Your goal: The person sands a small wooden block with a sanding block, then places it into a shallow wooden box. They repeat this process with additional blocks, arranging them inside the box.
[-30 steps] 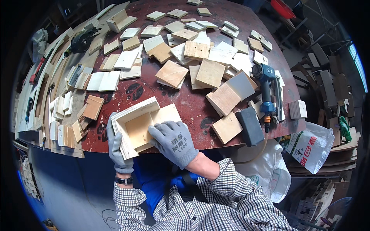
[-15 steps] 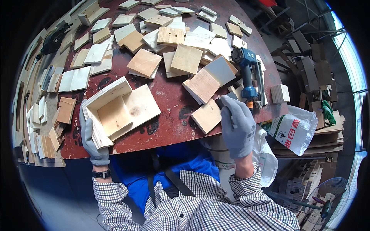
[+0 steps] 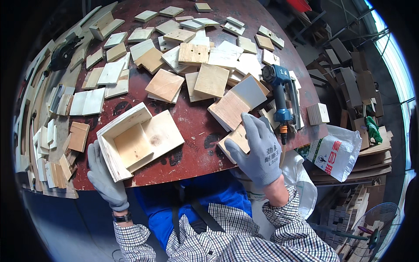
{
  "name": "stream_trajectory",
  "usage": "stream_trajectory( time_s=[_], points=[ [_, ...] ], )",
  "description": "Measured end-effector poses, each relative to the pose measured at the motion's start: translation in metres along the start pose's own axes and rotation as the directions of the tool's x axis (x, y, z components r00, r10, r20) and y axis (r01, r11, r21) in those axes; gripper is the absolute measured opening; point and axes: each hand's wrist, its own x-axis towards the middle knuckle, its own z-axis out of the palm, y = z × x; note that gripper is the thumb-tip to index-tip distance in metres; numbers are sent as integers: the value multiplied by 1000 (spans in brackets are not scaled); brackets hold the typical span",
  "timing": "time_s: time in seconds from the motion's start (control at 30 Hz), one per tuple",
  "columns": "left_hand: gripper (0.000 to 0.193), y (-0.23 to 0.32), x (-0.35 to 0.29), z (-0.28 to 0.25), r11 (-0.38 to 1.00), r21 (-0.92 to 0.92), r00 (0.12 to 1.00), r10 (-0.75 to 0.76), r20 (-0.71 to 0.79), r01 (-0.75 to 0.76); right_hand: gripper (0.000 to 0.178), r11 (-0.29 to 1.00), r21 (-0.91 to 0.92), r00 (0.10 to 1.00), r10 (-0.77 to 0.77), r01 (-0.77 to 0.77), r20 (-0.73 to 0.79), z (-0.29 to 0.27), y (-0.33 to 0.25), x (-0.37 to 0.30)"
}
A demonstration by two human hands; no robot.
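Observation:
A partly assembled wooden box (image 3: 168, 137), with raised walls and an inner board, sits near the table's front edge. My left hand (image 3: 107, 181), in a grey glove, lies along its left side with fingers stretched, not wrapped around the wall. Over a square wooden piece (image 3: 233, 142) on the right hovers or rests my gloved right hand (image 3: 262, 153). Its thumb and fingers are spread apart; whether they touch the wood I cannot tell. Behind that hand stands a blue-and-black nail gun (image 3: 279, 94), with an orange fitting on its hose.
Many loose wooden boards (image 3: 196, 54) cover the far part of the red table (image 3: 192, 168). More offcuts and a dark power tool (image 3: 63, 54) line the left edge. A wooden block (image 3: 317, 114) stands at the right edge, with a white sack (image 3: 336, 153) below it.
My right hand has gone from a closed grip on a small dark thing to spread fingers; the dark thing no longer shows. My left hand has loosened from the box wall. The view has shifted slightly.

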Motion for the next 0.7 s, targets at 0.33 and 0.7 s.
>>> stream_trajectory(
  time_s=[0.33, 0.7],
  points=[
    [135, -14, -22, 15, 705, 649, 958, 177, 227, -285, 98, 972, -225, 952, -1, 73, 305, 58, 40, 138],
    [106, -11, -19, 18, 491, 823, 958, 162, 235, -285, 95, 919, 337, 934, -287, 206, 211, 5, -20, 94]
  ],
)
